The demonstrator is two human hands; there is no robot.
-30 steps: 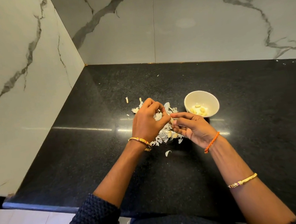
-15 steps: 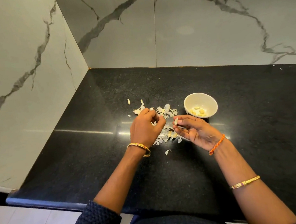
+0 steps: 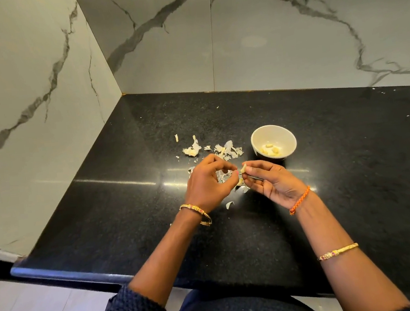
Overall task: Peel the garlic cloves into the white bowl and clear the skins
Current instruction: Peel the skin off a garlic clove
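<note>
A: What is the right hand doing?

B: Its fingers are curled, and the tips pinch a small garlic clove. A thin dark thing, maybe a little knife, lies across that hand too (I cannot tell what it is for sure).

A: And the left hand?

B: It is just beside the clove. Its fingers are bent in, with the thumb and first finger close together. I cannot tell if they hold a bit of skin or nothing.

A: Where is the white bowl?

B: It sits on the black worktop, just past the right hand. A few peeled cloves lie at the bottom.

A: And the skins?

B: The garlic skins lie in a loose heap on the worktop, left of the bowl, under and behind the hands. One loose skin piece lies alone, nearer the person, between the two wrists
</note>
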